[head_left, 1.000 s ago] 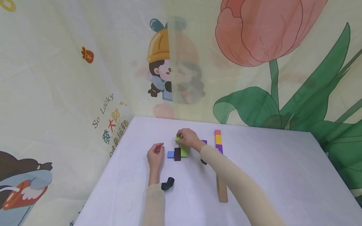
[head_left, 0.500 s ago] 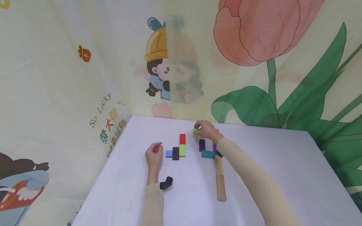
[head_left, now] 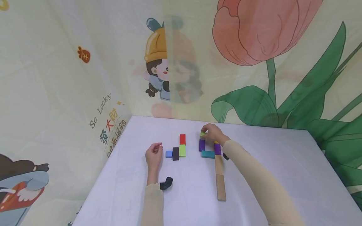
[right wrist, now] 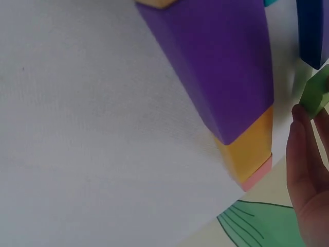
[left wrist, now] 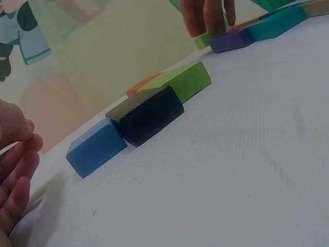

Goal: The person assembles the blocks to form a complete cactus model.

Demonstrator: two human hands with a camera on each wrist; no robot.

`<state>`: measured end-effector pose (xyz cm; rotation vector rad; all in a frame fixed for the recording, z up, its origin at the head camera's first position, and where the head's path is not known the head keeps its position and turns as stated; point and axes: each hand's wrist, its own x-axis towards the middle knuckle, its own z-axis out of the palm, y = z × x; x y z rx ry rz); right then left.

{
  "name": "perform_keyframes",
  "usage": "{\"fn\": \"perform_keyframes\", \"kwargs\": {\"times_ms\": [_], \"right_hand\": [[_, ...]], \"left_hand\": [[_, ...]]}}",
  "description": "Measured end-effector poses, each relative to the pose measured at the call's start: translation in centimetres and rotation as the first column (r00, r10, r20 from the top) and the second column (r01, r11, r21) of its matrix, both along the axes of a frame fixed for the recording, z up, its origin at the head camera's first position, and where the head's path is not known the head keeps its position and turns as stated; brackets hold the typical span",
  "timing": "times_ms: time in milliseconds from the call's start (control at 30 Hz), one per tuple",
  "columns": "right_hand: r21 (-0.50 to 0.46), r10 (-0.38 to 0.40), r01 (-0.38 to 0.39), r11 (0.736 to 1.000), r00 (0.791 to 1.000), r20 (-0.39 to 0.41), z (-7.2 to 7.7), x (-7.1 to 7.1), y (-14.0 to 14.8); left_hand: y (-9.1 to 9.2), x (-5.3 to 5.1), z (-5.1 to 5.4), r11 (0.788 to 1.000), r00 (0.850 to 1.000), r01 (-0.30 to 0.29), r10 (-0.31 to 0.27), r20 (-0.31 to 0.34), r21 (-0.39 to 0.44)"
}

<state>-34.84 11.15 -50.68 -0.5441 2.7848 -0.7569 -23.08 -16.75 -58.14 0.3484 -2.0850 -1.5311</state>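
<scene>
The right hand (head_left: 214, 133) pinches a small green block (head_left: 202, 134) at its fingertips, just beside the purple block (head_left: 202, 145), seemingly already placed, while the four-block cluster (head_left: 176, 151) near the left hand's (head_left: 154, 155) loosely curled, unladen fingers lies apart.

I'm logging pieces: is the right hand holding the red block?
No, the right hand pinches a green block, while the red block lies apart.

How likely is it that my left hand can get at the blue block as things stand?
Probably yes. The left hand looks empty and is beside the blue block, with only white table surface showing between them. The black block is on the blue block's other side, away from that hand.
</scene>
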Motion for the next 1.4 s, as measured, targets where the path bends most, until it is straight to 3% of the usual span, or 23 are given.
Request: {"fn": "perform_keyframes", "kwargs": {"times_ms": [467,800,1400], "right_hand": [[-0.028,-0.013,0.014,1.0,0.999,0.039,-0.55,0.22,0.2],[-0.05,0.009,-0.009,0.999,1.0,0.01,-0.56,0.35,0.03],[-0.008,-0.022,0.022,1.0,0.999,0.042,-0.47,0.24,-0.33]], "left_hand": [[-0.01,0.06,0.15,1.0,1.0,0.0,0.0,-0.004,0.007],[0.09,0.08,0.14,1.0,1.0,-0.005,0.004,0.013,0.012],[-0.02,-0.04,0.12,1.0,1.0,-0.006,0.006,0.005,0.009]]}}
